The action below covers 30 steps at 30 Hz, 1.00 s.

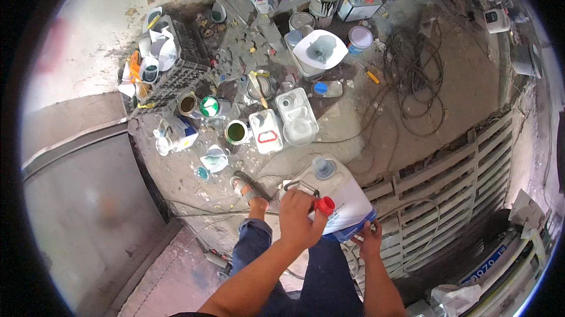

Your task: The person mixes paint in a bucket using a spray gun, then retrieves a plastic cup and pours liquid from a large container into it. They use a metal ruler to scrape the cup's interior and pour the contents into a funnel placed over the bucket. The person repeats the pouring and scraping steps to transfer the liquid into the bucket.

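A large white can (348,199) with a blue lower band hangs tilted in front of my legs, with a clear grey spout (323,168) on its top. My left hand (297,217) is closed around its dark handle at the near end, and a red cap (325,205) sits at my thumb; whether the thumb holds the cap I cannot tell. My right hand (368,236) grips the can's lower right corner. Just beyond the can stand a small white container with a red handle (266,133) and a larger translucent container (297,117).
Open paint tins (236,132), cups and a crate (173,75) of containers crowd the ground ahead. More tins (323,0) stand on shelving at the back. Tangled cables (415,81) lie right, above a slatted wooden pallet (435,187). A grey metal panel (94,211) borders the left.
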Available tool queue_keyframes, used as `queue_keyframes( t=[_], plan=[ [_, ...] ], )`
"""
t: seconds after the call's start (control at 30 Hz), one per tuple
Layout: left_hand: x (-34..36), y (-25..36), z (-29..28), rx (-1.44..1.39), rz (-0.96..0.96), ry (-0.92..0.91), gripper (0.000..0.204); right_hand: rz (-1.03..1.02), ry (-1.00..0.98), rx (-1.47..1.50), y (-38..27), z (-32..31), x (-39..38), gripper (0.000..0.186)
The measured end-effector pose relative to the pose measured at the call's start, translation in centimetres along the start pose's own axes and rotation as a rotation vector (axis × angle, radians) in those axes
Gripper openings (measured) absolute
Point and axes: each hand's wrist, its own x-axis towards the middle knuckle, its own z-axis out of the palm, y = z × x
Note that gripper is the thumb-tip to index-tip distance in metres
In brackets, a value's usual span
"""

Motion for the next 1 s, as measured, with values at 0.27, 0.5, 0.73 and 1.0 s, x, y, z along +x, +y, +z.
queue_keyframes(
  t=[0.27,0.5,0.73,1.0],
  plan=[
    [0.5,-3.8,1.0,-0.053,-0.110,0.045,0.015,-0.055,0.051,-0.093,-0.6,-0.1,-0.1,0.075],
    [1.4,-5.1,1.4,-0.100,-0.180,0.062,0.015,-0.070,0.076,-0.144,-2.0,0.1,-0.5,0.073],
    [1.6,-6.6,1.9,-0.130,-0.232,0.066,0.014,-0.088,0.151,-0.172,-2.5,0.6,-0.9,0.071],
    [1.3,-7.6,2.5,-0.166,-0.314,0.069,0.015,-0.069,0.159,-0.195,-4.0,1.1,-2.0,0.070]
  ],
)
